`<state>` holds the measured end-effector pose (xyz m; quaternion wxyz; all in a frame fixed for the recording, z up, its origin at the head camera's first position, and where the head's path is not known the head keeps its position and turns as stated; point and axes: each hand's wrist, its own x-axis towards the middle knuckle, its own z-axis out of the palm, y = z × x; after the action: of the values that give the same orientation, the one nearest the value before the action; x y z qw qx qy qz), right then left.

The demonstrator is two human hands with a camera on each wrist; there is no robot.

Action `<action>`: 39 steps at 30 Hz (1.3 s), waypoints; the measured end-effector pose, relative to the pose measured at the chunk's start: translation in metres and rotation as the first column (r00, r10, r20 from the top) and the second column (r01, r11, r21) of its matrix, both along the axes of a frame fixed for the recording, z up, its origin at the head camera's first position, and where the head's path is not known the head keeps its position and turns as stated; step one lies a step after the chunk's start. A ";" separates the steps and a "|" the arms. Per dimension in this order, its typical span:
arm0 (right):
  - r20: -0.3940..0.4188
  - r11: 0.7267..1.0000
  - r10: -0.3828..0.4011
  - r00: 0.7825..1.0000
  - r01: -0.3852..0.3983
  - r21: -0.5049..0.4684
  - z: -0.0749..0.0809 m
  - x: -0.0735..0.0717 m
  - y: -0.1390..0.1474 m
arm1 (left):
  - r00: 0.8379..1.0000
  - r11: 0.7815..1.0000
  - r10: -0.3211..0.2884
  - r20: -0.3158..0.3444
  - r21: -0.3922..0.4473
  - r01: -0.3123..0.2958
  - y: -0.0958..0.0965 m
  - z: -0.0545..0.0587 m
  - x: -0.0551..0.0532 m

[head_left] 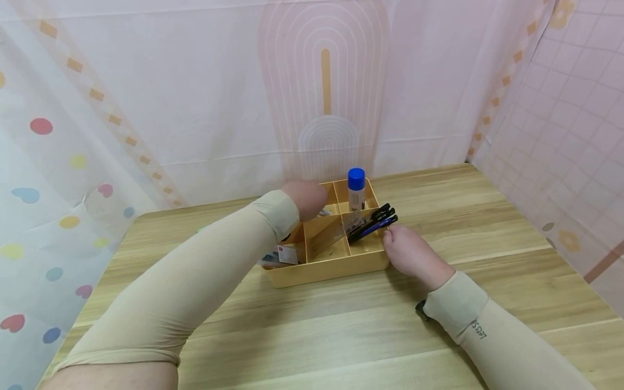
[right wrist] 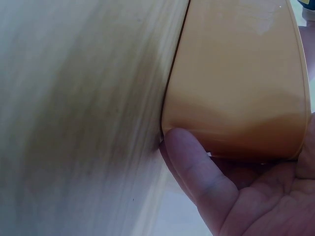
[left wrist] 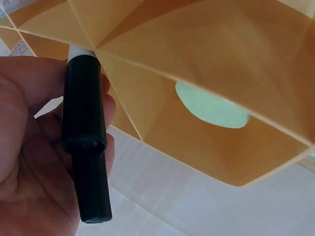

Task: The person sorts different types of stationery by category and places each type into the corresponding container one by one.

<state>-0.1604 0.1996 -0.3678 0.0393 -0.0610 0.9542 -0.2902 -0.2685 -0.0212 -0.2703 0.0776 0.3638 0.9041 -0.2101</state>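
Observation:
My left hand (head_left: 307,199) reaches over the back left part of a yellow divided organizer box (head_left: 331,269). In the left wrist view it grips two black-capped markers (left wrist: 84,105) between thumb and fingers, beside the compartment walls; a bit of white barrel shows above one cap. At the front right corner of the box, my right hand (head_left: 414,254) holds on, its thumb (right wrist: 189,152) against the outer wall and fingers partly hidden behind the corner. Several black and blue pens (head_left: 375,222) lean in the right front compartment, close to that hand.
A clear bottle with a blue cap (head_left: 356,179) stands in the back right compartment. Small packs with a white label (head_left: 287,254) lie in the left front compartment. A pale green rounded object (left wrist: 211,105) sits in another compartment. The wooden table (head_left: 317,330) meets a patterned cloth behind.

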 end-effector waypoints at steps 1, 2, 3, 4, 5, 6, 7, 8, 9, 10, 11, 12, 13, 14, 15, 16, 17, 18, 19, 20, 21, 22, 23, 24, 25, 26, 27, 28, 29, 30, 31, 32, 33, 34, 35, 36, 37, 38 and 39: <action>-0.001 1.000 0.000 1.000 0.000 0.000 0.000 0.000 0.000 | 1.000 1.000 0.002 -0.003 -0.001 -0.002 0.001 0.000 0.000; 0.001 1.000 0.000 1.000 0.000 -0.001 0.000 0.000 0.000 | 1.000 1.000 0.005 -0.005 0.000 -0.005 0.001 -0.001 0.001; 0.002 1.000 0.000 1.000 0.000 -0.001 0.000 0.000 0.000 | 1.000 1.000 0.007 -0.006 0.000 -0.007 0.002 -0.001 0.000; 0.003 1.000 0.000 1.000 0.000 -0.003 0.000 0.000 0.000 | 1.000 1.000 0.005 -0.006 -0.003 -0.005 0.002 -0.002 0.000; 0.005 1.000 -0.003 1.000 0.003 -0.007 0.000 0.000 0.000 | 1.000 1.000 0.004 -0.004 -0.005 -0.004 0.002 -0.002 0.000; 0.006 1.000 -0.005 1.000 0.005 -0.009 0.000 -0.001 0.000 | 1.000 1.000 0.002 -0.004 -0.007 -0.002 0.003 -0.003 0.000; 0.008 1.000 -0.007 1.000 0.007 -0.012 0.000 -0.001 -0.001 | 1.000 1.000 0.000 -0.004 -0.009 0.000 0.003 -0.003 0.000; 0.013 1.000 -0.009 1.000 0.009 -0.016 0.000 -0.001 -0.001 | 1.000 1.000 -0.001 -0.001 -0.009 0.001 0.003 -0.003 0.000; 0.015 1.000 -0.010 1.000 0.011 -0.019 0.000 -0.001 -0.001 | 1.000 1.000 -0.002 0.001 -0.009 0.002 0.002 -0.004 -0.001; 0.014 1.000 -0.012 1.000 0.012 -0.021 0.000 -0.001 -0.001 | 1.000 1.000 -0.005 0.004 -0.009 0.005 0.002 -0.004 -0.001; 0.015 1.000 -0.014 1.000 0.014 -0.022 0.000 -0.001 -0.001 | 1.000 1.000 -0.004 0.008 -0.006 0.004 0.002 -0.004 -0.001; 0.015 1.000 -0.012 1.000 0.013 -0.022 0.000 -0.001 -0.001 | 1.000 1.000 -0.003 0.012 -0.004 0.003 0.002 -0.005 -0.001; 0.014 1.000 -0.011 1.000 0.011 -0.022 0.000 -0.001 -0.001 | 1.000 1.000 -0.005 0.016 -0.004 0.005 0.002 -0.005 -0.001; 0.014 1.000 -0.010 1.000 0.010 -0.023 0.000 -0.001 -0.002 | 1.000 1.000 -0.007 0.021 -0.003 0.007 0.001 -0.005 -0.001; 0.014 1.000 -0.010 1.000 0.010 -0.022 -0.001 -0.002 -0.002 | 1.000 1.000 -0.010 0.024 -0.003 0.010 0.001 -0.006 -0.002; 0.013 1.000 -0.009 1.000 0.009 -0.021 -0.001 -0.002 -0.002 | 1.000 1.000 -0.011 0.029 -0.003 0.011 0.001 -0.006 -0.002; 0.017 1.000 -0.009 1.000 0.009 -0.021 -0.001 -0.002 -0.002 | 0.999 1.000 -0.012 0.033 -0.004 0.012 0.000 -0.006 -0.002; 0.018 1.000 -0.008 1.000 0.009 -0.023 -0.001 -0.002 -0.002 | 0.999 1.000 -0.014 0.035 -0.004 0.014 0.000 -0.006 -0.002; 0.018 1.000 -0.008 1.000 0.008 -0.021 -0.001 -0.002 -0.002 | 0.999 1.000 -0.016 0.036 -0.003 0.016 0.000 -0.006 -0.002; 0.019 1.000 -0.007 1.000 0.008 -0.021 -0.001 -0.002 -0.003 | 0.999 1.000 -0.016 0.038 -0.003 0.016 -0.001 -0.006 -0.002; 0.021 1.000 -0.007 1.000 0.007 -0.020 -0.001 -0.002 -0.003 | 0.999 1.000 -0.014 0.042 -0.003 0.014 -0.001 -0.007 -0.002; 0.022 1.000 -0.006 1.000 0.006 -0.020 0.000 -0.002 -0.003 | 0.999 1.000 -0.012 0.044 -0.001 0.012 -0.002 -0.007 -0.003; 0.022 1.000 -0.005 1.000 0.005 -0.020 0.000 -0.002 -0.003 | 0.999 1.000 -0.010 0.047 0.002 0.010 -0.002 -0.007 -0.003; 0.020 1.000 -0.005 1.000 0.005 -0.019 0.000 -0.002 -0.003 | 0.999 1.000 -0.009 0.049 0.005 0.009 -0.003 -0.007 -0.003; 0.020 1.000 -0.006 1.000 0.006 -0.018 0.000 -0.002 -0.003 | 0.999 1.000 -0.009 0.053 0.007 0.008 -0.003 -0.007 -0.003; 0.021 1.000 -0.005 1.000 0.005 -0.019 0.000 -0.002 -0.003 | 0.998 1.000 -0.007 0.059 0.011 0.006 -0.004 -0.007 -0.003; 0.022 1.000 -0.005 1.000 0.006 -0.019 0.000 -0.002 -0.003 | 0.998 1.000 -0.004 0.067 0.017 0.003 -0.004 -0.007 -0.003; 0.023 1.000 -0.005 1.000 0.005 -0.020 0.000 -0.002 -0.003 | 0.997 1.000 0.000 0.073 0.021 -0.002 -0.005 -0.007 -0.004; 0.023 1.000 -0.004 1.000 0.005 -0.021 -0.001 -0.002 -0.003 | 0.997 1.000 0.007 0.080 0.025 -0.009 -0.005 -0.006 -0.004; 0.025 1.000 -0.005 1.000 0.005 -0.023 -0.001 -0.002 -0.002 | 0.996 0.999 0.017 0.091 0.032 -0.020 -0.006 -0.004 -0.003; 0.027 1.000 -0.005 1.000 0.005 -0.025 -0.001 -0.002 -0.002 | 0.994 0.999 0.030 0.106 0.038 -0.034 -0.008 -0.003 -0.004; 0.027 1.000 -0.004 1.000 0.004 -0.025 -0.001 -0.002 -0.002 | 0.992 0.998 0.036 0.119 0.043 -0.041 -0.009 -0.001 -0.004; 0.027 1.000 -0.004 1.000 0.005 -0.024 -0.001 -0.002 -0.002 | 0.991 0.998 0.041 0.128 0.048 -0.048 -0.010 0.000 -0.004; 0.025 1.000 -0.004 1.000 0.004 -0.023 -0.001 -0.002 -0.002 | 0.990 0.997 0.046 0.135 0.051 -0.053 -0.012 0.002 -0.005; 0.025 1.000 -0.003 1.000 0.004 -0.021 -0.002 -0.002 -0.001 | 0.989 0.997 0.047 0.141 0.057 -0.055 -0.014 0.003 -0.007; 0.023 1.000 -0.003 1.000 0.004 -0.019 -0.002 -0.002 -0.001 | 0.989 0.997 0.043 0.143 0.063 -0.052 -0.016 0.004 -0.008; 0.021 1.000 -0.004 1.000 0.004 -0.017 -0.002 -0.002 -0.001 | 0.989 0.997 0.039 0.141 0.067 -0.049 -0.018 0.004 -0.010; 0.020 1.000 -0.004 1.000 0.004 -0.015 -0.002 -0.002 0.000 | 0.990 0.996 0.034 0.135 0.076 -0.045 -0.020 0.004 -0.011; 0.022 1.000 -0.005 1.000 0.005 -0.014 -0.003 -0.002 0.000 | 0.990 0.995 0.041 0.131 0.088 -0.053 -0.022 0.005 -0.013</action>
<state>-0.1625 0.1999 -0.3704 0.0486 -0.0555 0.9518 -0.2977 -0.2814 -0.0430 -0.2654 0.1244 0.3583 0.9142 -0.1429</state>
